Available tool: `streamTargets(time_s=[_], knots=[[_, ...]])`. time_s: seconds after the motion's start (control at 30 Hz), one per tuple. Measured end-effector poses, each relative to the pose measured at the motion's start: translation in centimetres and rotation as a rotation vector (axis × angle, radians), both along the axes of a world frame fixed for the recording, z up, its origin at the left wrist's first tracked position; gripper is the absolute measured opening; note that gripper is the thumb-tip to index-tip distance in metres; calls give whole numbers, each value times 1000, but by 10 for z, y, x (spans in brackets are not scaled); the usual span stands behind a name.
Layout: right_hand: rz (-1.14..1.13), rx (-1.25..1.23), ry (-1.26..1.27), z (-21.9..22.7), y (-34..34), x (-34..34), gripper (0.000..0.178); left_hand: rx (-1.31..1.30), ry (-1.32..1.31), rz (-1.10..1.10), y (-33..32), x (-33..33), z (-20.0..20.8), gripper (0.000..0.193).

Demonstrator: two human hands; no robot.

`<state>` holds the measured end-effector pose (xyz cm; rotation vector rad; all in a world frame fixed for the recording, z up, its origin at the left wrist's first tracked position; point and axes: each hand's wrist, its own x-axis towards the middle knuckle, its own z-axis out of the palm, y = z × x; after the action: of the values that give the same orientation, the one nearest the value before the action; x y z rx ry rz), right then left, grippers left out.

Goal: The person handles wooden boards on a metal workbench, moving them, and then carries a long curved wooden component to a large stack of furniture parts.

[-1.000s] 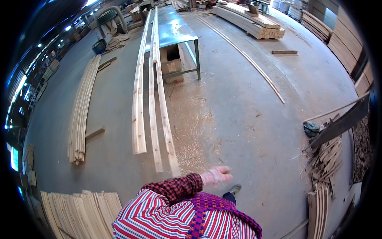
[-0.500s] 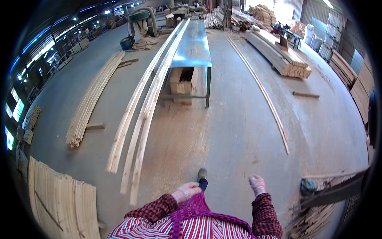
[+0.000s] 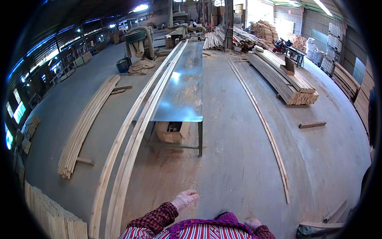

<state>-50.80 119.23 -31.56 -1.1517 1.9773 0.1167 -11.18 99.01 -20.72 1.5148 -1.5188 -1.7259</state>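
My left hand point(image 3: 185, 199), in a pale glove, hovers over the floor in front of me, fingers curled together and nothing showing in them. At the lower edge, my right hand point(image 3: 252, 223) hangs beside the purple apron; it is blurred and its fingers are partly hidden. Neither hand touches any wood. Nearest to my left hand are long wooden strips point(image 3: 131, 148), which run from a metal-topped table point(image 3: 181, 99) and overhang its near end toward my left side.
A cardboard box point(image 3: 169, 135) sits under the table. Stacked boards point(image 3: 85, 127) lie on the floor to the left, with upright planks point(image 3: 55, 215) at lower left. A long thin strip point(image 3: 262, 131) lies to the right. Beyond it are a lumber stack point(image 3: 284, 77) and a short block point(image 3: 312, 125).
I have moved forward: the table and strips are nearer. My left hand is a little lower in view; my right hand has dropped toward the lower edge.
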Motion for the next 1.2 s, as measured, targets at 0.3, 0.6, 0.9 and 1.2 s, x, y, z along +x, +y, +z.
streamTargets(time_s=[0.3,0.6,0.9,1.2], knots=[[326,144,78,-85,-202,-167,45,-154,0,280,-249,-81,-6,52],[115,-209,65,75,-590,-178,53,-371,-315,701,-457,-5,18,52],[354,-151,-34,126,-827,-98,50,-176,-1232,800,-659,62,38,70],[798,-137,-107,163,-986,27,51,120,-1123,454,-602,92,0,46]])
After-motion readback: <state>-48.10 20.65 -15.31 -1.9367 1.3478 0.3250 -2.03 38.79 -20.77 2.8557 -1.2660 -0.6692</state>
